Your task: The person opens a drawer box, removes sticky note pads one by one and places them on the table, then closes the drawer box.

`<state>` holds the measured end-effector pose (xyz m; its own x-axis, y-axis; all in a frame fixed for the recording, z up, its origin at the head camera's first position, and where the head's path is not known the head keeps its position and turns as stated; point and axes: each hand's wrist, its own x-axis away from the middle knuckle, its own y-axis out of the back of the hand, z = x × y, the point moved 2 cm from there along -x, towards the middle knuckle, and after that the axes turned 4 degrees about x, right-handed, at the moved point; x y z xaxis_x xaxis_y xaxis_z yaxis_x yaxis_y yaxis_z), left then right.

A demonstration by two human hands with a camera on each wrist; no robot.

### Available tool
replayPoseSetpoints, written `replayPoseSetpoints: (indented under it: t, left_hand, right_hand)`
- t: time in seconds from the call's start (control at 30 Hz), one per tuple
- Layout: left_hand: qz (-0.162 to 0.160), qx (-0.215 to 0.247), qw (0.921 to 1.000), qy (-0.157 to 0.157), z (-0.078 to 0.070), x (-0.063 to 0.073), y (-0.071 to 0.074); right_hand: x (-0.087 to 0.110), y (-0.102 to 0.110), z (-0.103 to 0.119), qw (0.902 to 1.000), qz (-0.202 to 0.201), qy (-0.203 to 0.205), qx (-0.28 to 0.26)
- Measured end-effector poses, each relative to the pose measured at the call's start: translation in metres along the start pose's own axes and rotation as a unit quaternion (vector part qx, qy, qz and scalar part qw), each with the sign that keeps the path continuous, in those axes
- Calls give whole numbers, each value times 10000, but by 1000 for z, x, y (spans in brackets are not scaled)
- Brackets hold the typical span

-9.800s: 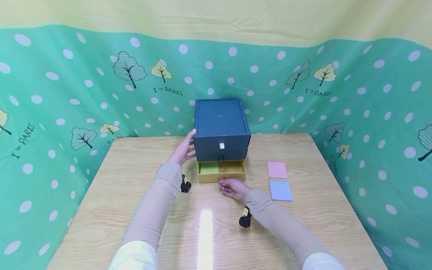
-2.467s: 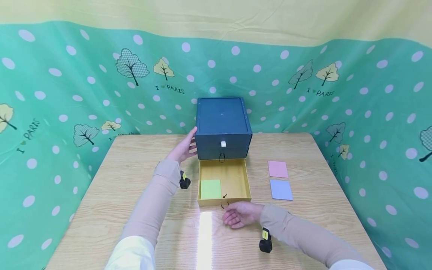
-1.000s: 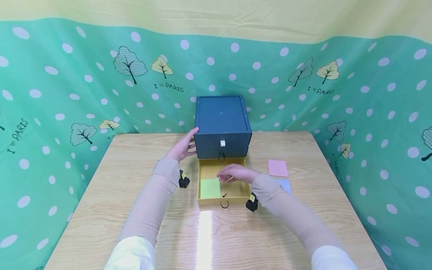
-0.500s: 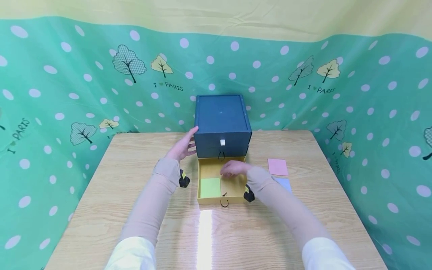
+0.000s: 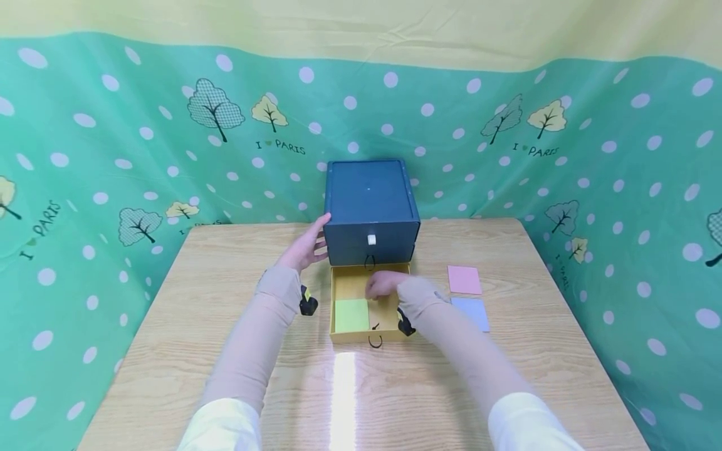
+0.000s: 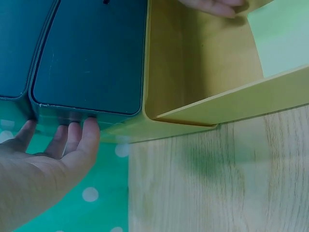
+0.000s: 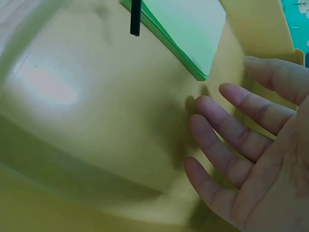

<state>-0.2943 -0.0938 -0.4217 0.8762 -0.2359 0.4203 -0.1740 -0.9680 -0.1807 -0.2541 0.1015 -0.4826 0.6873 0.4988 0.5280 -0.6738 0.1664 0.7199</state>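
A dark blue drawer box (image 5: 369, 191) stands at the back of the table, its yellow bottom drawer (image 5: 350, 336) pulled out. My left hand (image 5: 301, 249) rests its fingertips on the box's left side; in the left wrist view those fingers (image 6: 89, 137) touch the blue wall. A light green pad of sticky notes (image 5: 351, 315) lies in the drawer's front left part. Over the drawer, just right of the pad, is my right hand (image 5: 385, 284). The right wrist view shows its fingers (image 7: 212, 111) spread and slightly bent, apart from the pad (image 7: 188, 34) and holding nothing.
A pink square pad (image 5: 464, 280) and a blue square pad (image 5: 471, 313) lie on the table right of the drawer. A black loop pull (image 5: 375, 341) hangs at the drawer front. The upper drawer has a white knob (image 5: 371, 239). A green dotted curtain (image 5: 282, 181) surrounds the table.
The yellow drawer has come further out toward me, and my right hand has left its loop and moved in over it. Lately that hand turned and shifted slightly left. My left hand stayed put.
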Motion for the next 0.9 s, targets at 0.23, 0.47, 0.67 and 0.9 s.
replayPoseSetpoints:
  t: [0.23,0.47,0.67,0.9]
  left_hand:
    - [-25,29,10000,24,3,-1,1]
    - [-16,47,10000,-4,2,0,1]
    - [-27,59,10000,-13,2,-1,0]
    - [-10,-8,10000,-19,1,-1,0]
  right_hand:
    - [-5,-1,6,9992,109,26,390]
    - [-18,-8,0,9984,-107,-532,-167]
    - [-22,-11,3,9957,-271,-879,71]
    - [-29,-17,11,9949,-348,-738,590]
